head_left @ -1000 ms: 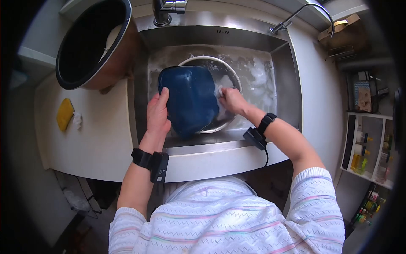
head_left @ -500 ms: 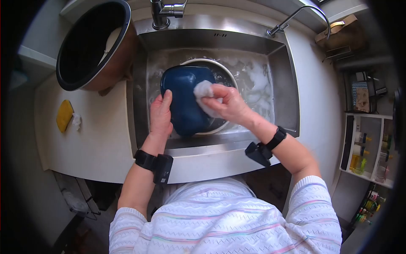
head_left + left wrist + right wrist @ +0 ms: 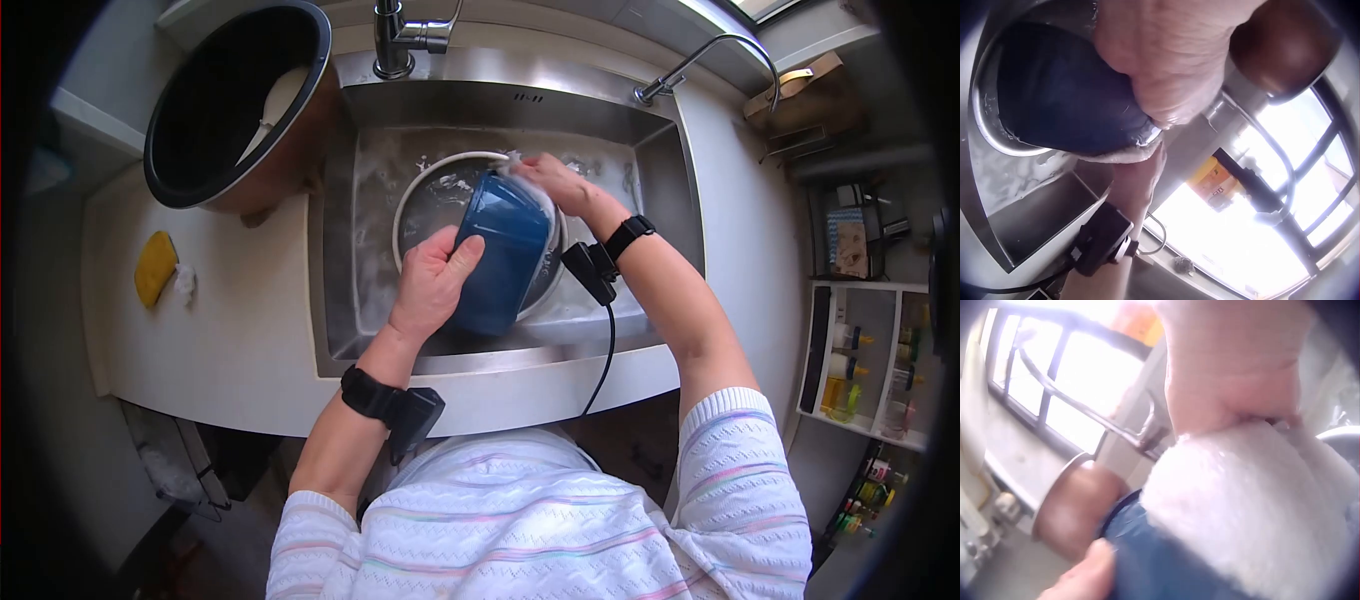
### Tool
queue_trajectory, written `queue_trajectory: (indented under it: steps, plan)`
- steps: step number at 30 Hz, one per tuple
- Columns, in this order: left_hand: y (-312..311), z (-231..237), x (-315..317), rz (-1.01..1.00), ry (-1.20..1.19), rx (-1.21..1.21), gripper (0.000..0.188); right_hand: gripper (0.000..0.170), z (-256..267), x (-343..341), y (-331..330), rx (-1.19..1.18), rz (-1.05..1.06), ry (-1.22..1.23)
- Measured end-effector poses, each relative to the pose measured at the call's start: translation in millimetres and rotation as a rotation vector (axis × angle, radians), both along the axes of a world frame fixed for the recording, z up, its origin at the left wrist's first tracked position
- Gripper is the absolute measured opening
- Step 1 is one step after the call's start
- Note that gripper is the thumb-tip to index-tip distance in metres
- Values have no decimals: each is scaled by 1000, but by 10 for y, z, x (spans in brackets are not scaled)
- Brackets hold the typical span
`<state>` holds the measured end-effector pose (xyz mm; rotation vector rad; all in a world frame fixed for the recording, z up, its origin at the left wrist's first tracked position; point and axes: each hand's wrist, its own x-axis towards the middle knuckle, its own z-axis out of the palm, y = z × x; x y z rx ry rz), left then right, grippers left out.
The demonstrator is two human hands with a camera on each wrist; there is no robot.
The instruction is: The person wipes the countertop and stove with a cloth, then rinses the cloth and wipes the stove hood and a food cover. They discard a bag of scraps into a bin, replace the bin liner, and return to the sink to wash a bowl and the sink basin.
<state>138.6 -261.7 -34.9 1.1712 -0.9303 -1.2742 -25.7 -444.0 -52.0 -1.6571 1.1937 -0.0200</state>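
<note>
A dark blue rectangular container (image 3: 505, 250) is held tilted over a round white-rimmed basin (image 3: 400, 215) in the sink. My left hand (image 3: 430, 285) grips its left side, thumb on the near face. At its far right edge my right hand (image 3: 560, 183) presses a fluffy white cloth (image 3: 1241, 506) against the rim and outer side. In the right wrist view the cloth is bunched under the right hand (image 3: 1235, 369), and the left thumb shows on the blue container (image 3: 1154, 562). The left wrist view shows the left hand (image 3: 1166, 56) beside the dark container (image 3: 1060, 94); its fingertips are hidden.
Soapy water lies in the steel sink (image 3: 670, 200). A large dark-lined pot (image 3: 325, 130) stands at the back left, with a yellow sponge (image 3: 154, 268) and a small white scrap (image 3: 184, 282) on the counter. A faucet (image 3: 393, 50) and a thin curved tap (image 3: 660, 90) rise behind the sink.
The blue container has turned onto its side and shifted right with my left hand. My right hand and the cloth have moved from its face up to its far right edge.
</note>
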Motion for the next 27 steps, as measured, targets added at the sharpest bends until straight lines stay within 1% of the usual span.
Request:
queue_trajectory:
  steps: [2, 3, 5, 6, 8, 9, 10, 12, 14, 16, 17, 18, 19, 20, 21, 22, 23, 24, 25, 26, 27]
  plan:
    - [24, 193, 63, -71, 170, 39, 20, 26, -220, -348, 4, -686, 619, -213]
    - [24, 207, 120, -68, 171, 33, 20, 26, -328, -461, 42, -691, 624, -213]
    - [40, 202, 283, -74, 409, 132, 21, 29, -476, -625, 187, -308, 250, -415]
    - [46, 181, 340, -76, 408, 130, 21, 29, -467, -642, 257, -310, 249, -416]
    - [23, 110, 451, -5, 537, 133, 24, 27, -432, -667, 354, 681, -694, -575]
    - [13, 83, 506, -5, 541, 120, 25, 25, -342, -678, 410, 678, -751, -579]
    - [2, 61, 545, -12, 538, 117, 25, 25, -336, -704, 447, 673, -755, -585]
    - [-22, 33, 606, 31, 578, 109, 26, 27, -338, -740, 491, 662, -847, -572]
    - [-60, -13, 658, 20, 580, 104, 28, 28, -349, -762, 529, 658, -834, -599]
    - [-111, -17, 646, 17, 586, 100, 30, 29, -183, -715, 603, 739, -752, -805]
    - [-150, -17, 618, 52, 598, 128, 31, 29, -155, -712, 601, 739, -751, -805]
    - [-192, -13, 605, 87, 610, 157, 32, 27, -129, -719, 594, 806, -736, -905]
    - [-244, -109, 644, 85, 609, 153, 32, 25, -112, -742, 589, 871, -719, -1006]
    - [-302, -277, 715, 62, 486, 135, 35, 25, -87, -776, 592, 867, -716, -1007]
    - [-334, -262, 735, 42, 363, 116, 40, 23, -45, -808, 599, 754, -728, -963]
    - [-332, -250, 738, 44, 362, 111, 40, 21, -5, -836, 600, 643, -738, -920]
    - [-328, -240, 732, 96, 89, 252, 49, 19, 50, -887, 582, 598, -687, -933]
    - [-325, -152, 705, 147, -186, 391, 57, 19, 175, -843, 606, 599, -685, -935]
    - [-308, -81, 678, 150, -189, 391, 57, 18, 309, -770, 652, 451, -667, -874]
    - [-273, -9, 642, 158, -204, 442, 65, 18, 387, -699, 695, 306, -647, -812]
    - [-224, 68, 599, 166, -220, 494, 74, 20, 393, -618, 748, 214, -610, -806]
